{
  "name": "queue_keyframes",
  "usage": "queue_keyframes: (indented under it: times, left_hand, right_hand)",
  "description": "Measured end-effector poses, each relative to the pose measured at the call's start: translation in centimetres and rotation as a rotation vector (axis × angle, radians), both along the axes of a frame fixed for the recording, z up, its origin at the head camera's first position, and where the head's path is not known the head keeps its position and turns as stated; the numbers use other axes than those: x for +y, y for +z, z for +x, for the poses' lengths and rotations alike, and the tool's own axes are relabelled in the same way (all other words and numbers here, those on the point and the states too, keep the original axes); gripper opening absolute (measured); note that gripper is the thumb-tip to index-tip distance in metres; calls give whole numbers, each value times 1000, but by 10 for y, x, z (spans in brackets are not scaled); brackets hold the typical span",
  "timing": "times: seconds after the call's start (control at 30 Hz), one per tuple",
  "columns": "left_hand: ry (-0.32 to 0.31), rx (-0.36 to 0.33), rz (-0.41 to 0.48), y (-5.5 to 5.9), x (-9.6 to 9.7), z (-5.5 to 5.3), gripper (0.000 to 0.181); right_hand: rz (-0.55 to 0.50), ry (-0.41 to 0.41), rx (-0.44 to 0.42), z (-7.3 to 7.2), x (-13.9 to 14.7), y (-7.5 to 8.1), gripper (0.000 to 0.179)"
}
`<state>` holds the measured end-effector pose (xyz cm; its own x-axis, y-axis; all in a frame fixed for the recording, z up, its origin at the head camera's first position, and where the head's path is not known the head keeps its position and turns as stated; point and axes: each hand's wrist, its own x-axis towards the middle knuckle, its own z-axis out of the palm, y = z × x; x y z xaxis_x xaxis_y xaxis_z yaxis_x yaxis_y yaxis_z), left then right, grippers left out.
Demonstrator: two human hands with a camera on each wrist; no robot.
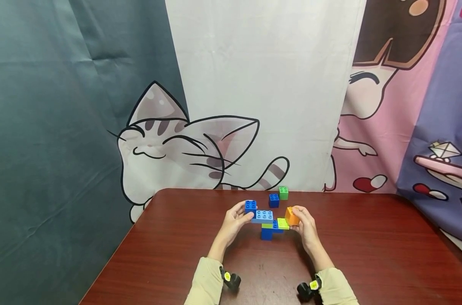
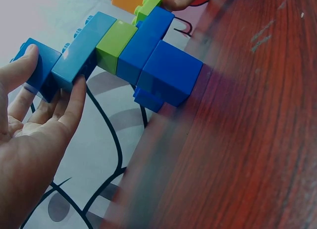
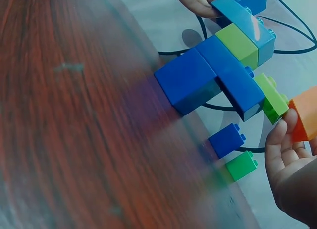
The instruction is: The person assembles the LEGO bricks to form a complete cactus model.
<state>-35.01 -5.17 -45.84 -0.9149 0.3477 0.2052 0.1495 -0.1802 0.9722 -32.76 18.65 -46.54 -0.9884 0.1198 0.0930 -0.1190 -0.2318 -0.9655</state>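
Observation:
A toy-brick structure stands on the table on a dark blue brick (image 1: 266, 234), stepping outward to both sides. On its left arm a small blue brick (image 1: 250, 206) sits on the end of a light blue brick (image 1: 262, 217). My left hand (image 1: 231, 225) grips this end, thumb on the small blue brick and fingers under the light blue one. A lime green plate-like brick (image 1: 283, 223) tops the right arm. Between the fingers of my right hand (image 1: 308, 228) is an orange brick (image 1: 291, 216), right beside the lime brick, with fingertips at the lime brick's edge.
Behind the structure, a loose blue brick (image 1: 274, 201) and a green brick (image 1: 283, 193) lie near the far edge of the brown table (image 1: 368, 245). A printed curtain (image 1: 269, 84) hangs beyond that edge.

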Motion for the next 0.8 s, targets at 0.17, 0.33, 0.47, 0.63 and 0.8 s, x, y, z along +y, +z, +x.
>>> queue_keyframes:
  times: [0.17, 0.33, 0.47, 0.63, 0.8]
  left_hand:
    - [-3, -7, 15, 0, 1, 0, 50]
    - [-6, -6, 38, 1, 2, 1, 49]
    - [-7, -2, 47, 1, 2, 0, 49]
    - [1, -3, 35, 0, 2, 0, 48]
    - [-4, 7, 18, -1, 1, 0, 49]
  right_hand:
    - [61, -13, -3, 0, -1, -1, 17]
    - [119, -22, -24, -2, -2, -3, 13]
    - [135, -20, -42, -2, -2, -3, 13]
    - [166, 6, -97, -2, -3, -2, 8]
    - [217, 33, -120, -1, -5, -2, 29]
